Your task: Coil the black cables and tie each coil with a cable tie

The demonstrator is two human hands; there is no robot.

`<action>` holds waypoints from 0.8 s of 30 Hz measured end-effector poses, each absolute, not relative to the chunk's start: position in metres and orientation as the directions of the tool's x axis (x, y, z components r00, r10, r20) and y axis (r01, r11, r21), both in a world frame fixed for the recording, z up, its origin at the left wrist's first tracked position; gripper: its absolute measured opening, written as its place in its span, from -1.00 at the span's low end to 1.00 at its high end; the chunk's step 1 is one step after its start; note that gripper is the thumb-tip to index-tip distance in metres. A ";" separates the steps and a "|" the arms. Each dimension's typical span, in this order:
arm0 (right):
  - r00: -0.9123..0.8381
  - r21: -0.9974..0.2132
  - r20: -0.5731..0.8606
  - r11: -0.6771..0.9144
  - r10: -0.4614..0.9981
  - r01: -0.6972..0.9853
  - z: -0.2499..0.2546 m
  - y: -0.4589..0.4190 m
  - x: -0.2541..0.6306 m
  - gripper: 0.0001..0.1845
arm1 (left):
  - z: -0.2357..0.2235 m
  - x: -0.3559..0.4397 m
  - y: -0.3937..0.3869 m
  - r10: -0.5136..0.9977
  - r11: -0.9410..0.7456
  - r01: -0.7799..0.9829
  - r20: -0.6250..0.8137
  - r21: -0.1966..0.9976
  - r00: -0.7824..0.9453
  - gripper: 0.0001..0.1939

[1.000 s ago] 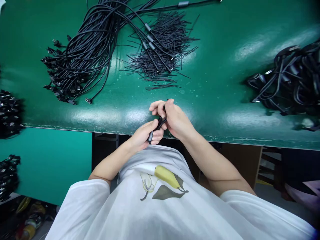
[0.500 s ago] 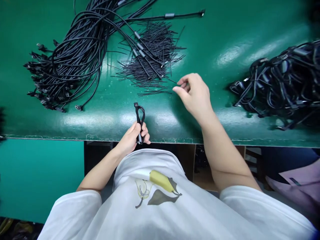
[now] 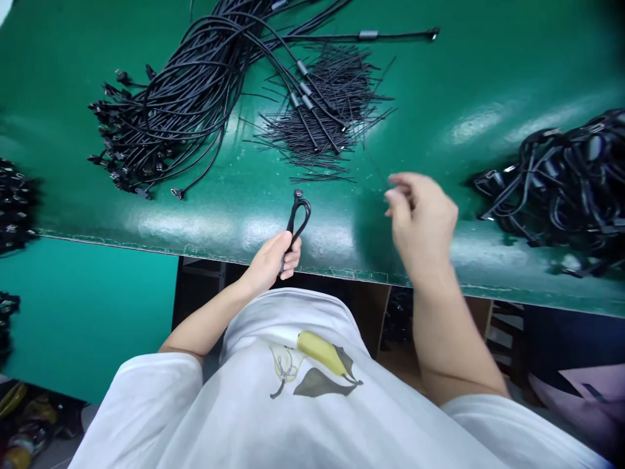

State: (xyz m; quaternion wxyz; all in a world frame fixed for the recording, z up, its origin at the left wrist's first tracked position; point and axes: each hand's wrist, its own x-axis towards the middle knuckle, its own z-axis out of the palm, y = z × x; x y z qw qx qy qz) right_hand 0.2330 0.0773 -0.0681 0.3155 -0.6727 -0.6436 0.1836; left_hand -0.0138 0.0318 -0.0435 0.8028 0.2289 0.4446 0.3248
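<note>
My left hand (image 3: 271,259) is closed around a folded black cable (image 3: 303,220), near the table's front edge. The cable's loop and one connector stick up above the fingers; its lower part is hidden in the palm. To the right, my right hand (image 3: 420,218) is raised over the table with thumb and forefinger pinched. From its fingertips a thin black twist tie (image 3: 377,164) points up and left, blurred by motion. A loose pile of such twist ties (image 3: 336,91) lies beyond my hands, with a few cable ends across it.
Unfolded black cables (image 3: 195,98) with connectors lie in a large bunch at the back left. Bundled cables (image 3: 576,182) are heaped at the right. Another dark heap (image 3: 14,208) sits at the left edge. The green table (image 3: 234,221) ends close to my body.
My right hand has drawn away from the twist-tie pile, right and toward me, pulling one tie with it. My left hand still grips the folded cable, now slightly tilted. The view has shifted left.
</note>
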 end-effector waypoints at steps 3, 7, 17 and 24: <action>-0.128 -0.802 0.118 0.170 0.985 0.573 -0.063 0.042 0.201 -0.83 | -0.044 -0.009 0.030 0.696 0.701 -0.296 -0.530 0.649 0.485 -0.56; -0.366 -0.789 0.163 0.344 0.916 0.509 -0.064 0.027 0.169 -0.81 | -0.047 -0.006 0.028 0.712 0.681 -0.296 -0.509 0.670 0.484 -0.35; -0.761 -0.276 0.311 0.821 0.569 0.501 -0.035 0.035 0.171 -0.64 | -0.051 -0.005 0.028 0.805 0.540 -0.082 -0.484 0.838 0.343 -0.35; -0.952 0.116 0.220 0.963 0.212 0.241 -0.022 0.042 0.179 -0.65 | -0.040 -0.015 0.023 0.702 0.546 0.066 -0.499 0.835 0.508 -0.42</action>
